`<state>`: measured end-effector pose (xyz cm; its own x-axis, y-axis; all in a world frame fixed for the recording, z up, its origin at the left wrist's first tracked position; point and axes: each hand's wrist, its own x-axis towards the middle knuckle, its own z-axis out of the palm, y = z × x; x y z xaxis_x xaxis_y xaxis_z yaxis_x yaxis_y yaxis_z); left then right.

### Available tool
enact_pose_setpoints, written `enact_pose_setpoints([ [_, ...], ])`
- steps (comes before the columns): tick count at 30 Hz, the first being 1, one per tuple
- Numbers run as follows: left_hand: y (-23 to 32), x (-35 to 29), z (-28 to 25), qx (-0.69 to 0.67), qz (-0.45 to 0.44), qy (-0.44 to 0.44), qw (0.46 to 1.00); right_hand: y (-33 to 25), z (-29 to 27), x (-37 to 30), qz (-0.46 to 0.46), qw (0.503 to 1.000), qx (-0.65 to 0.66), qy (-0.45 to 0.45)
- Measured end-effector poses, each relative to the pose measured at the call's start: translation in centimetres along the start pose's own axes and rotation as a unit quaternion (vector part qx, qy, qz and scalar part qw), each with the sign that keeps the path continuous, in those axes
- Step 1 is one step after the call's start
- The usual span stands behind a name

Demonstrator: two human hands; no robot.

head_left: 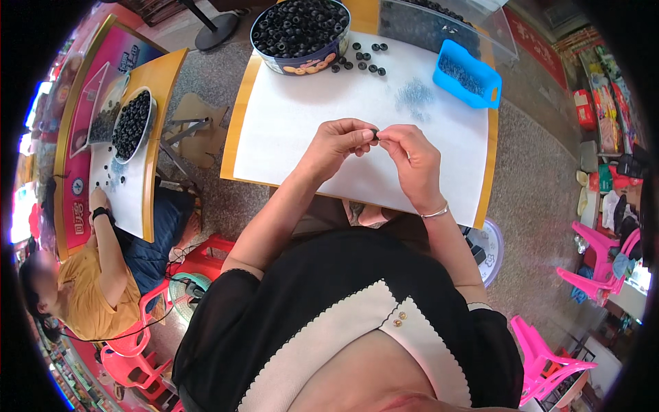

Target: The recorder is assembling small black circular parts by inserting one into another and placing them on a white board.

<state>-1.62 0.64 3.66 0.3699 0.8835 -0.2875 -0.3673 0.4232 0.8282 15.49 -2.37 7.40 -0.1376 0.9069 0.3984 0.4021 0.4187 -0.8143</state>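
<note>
Over the white-covered table [288, 137] both of my hands meet. My left hand [341, 142] is closed, its thumb and forefinger pinching a small black round piece [375, 135], most of which the fingertips hide. My right hand [417, 159] closes its thumb and fingertips on the other side of the same piece; anything smaller there is too tiny to make out. Beyond my hands lie several loose black round pieces [362, 65] with holes. A heap of tiny silvery parts [414, 94] is spread on the white sheet, near a blue plastic tray [493, 96] that holds more of them.
A tin [322, 62] full of black pieces stands at the far left of the table. A clear plastic box [412, 31] is at the far right edge. To the left, a person in yellow [103, 295] sits at another table [161, 103]. Pink chairs [542, 357] stand right.
</note>
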Motion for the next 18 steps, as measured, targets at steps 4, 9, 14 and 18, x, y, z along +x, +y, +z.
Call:
enact_pose_setpoints([
  [4,0.4,0.0,-0.1,0.015,-0.01,-0.019,1.0,-0.4,-0.6,0.2,0.101,0.992,0.072,-0.021],
  [9,1.4,0.0,-0.1,0.063,-0.01,-0.043,0.997,-0.4,-1.1,0.2,0.13,0.986,0.087,-0.061],
  [14,2.2,-0.4,0.3,0.186,0.026,-0.034,0.982,0.3,-0.9,-0.1,0.034,0.998,0.002,-0.059],
  [18,2.2,-0.6,0.2,0.212,0.035,-0.047,0.975,0.6,-0.9,-0.4,0.054,0.996,0.028,-0.072],
])
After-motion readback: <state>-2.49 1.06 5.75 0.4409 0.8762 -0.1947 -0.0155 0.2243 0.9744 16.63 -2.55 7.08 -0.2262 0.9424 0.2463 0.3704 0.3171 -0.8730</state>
